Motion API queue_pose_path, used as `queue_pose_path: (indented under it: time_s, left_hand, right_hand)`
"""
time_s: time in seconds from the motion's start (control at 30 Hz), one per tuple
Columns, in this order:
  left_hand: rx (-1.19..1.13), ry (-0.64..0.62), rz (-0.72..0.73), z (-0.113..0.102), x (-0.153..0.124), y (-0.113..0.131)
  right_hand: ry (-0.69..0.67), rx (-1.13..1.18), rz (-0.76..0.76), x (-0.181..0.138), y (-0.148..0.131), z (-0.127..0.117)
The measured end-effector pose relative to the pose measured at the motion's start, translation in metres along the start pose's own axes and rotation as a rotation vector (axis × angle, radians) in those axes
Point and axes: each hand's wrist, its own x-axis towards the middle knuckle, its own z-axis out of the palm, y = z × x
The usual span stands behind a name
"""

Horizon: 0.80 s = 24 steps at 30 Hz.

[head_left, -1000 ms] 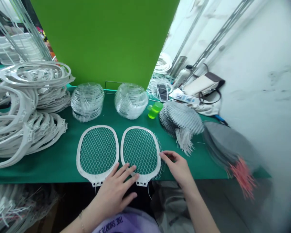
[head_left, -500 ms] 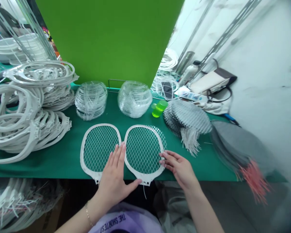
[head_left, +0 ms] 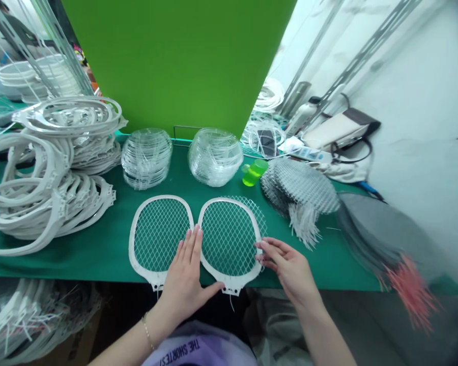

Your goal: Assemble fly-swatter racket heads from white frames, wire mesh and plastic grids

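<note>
Two white oval racket frames with mesh lie side by side on the green table: the left frame (head_left: 158, 239) and the right frame (head_left: 229, 236). My left hand (head_left: 186, 277) lies flat, fingers together, between the two frames at their lower inner edges. My right hand (head_left: 288, 264) rests at the right frame's right edge, fingertips touching the rim and a loose mesh sheet (head_left: 260, 213) that sticks out from under that frame.
A heap of white frames (head_left: 49, 173) fills the left side. Two stacks of clear plastic ovals (head_left: 147, 157) (head_left: 215, 156) stand behind, a green cup (head_left: 254, 173) beside them. Grey mesh piles (head_left: 301, 188) and dark mesh with red wires (head_left: 381, 239) lie right.
My left hand moved from the right frame's lower edge up into the gap between the two frames. My right hand stayed at the right frame's rim. The loose mesh now shows above the frame's right edge.
</note>
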Motion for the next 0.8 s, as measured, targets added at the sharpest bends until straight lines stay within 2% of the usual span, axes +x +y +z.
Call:
queue_pose_path:
  time_s: [0.13,0.3,0.43,0.53,0.6,0.7,0.73,0.8]
  left_hand:
    - [0.018,-0.008,0.047,-0.001,0.0,-0.001]
    - [0.075,-0.137,0.18,-0.005,0.003,-0.001]
    - [0.092,-0.161,0.211,-0.008,0.007,-0.002]
    - [0.08,-0.186,0.211,-0.007,0.009,-0.004]
    - [0.074,-0.201,0.201,-0.005,0.007,-0.004]
    - [0.076,-0.207,0.197,-0.009,0.004,0.003]
    - [0.074,-0.198,0.207,-0.014,0.006,0.006]
    - [0.073,-0.134,0.234,-0.033,0.019,0.008]
  right_hand:
    - [0.004,-0.055,0.031,0.002,0.0,0.006]
    - [0.057,-0.085,0.039,0.003,-0.001,0.009]
    - [0.027,-0.13,0.035,0.005,0.0,0.009]
    - [0.013,-0.274,-0.009,0.001,-0.002,0.005]
    - [0.101,-0.509,-0.141,-0.005,-0.006,0.002]
    - [0.26,-0.893,-0.462,-0.012,-0.019,0.005]
    - [0.243,-0.963,-0.578,-0.01,-0.026,0.011]
    - [0.11,-1.003,-0.835,0.005,-0.044,0.031]
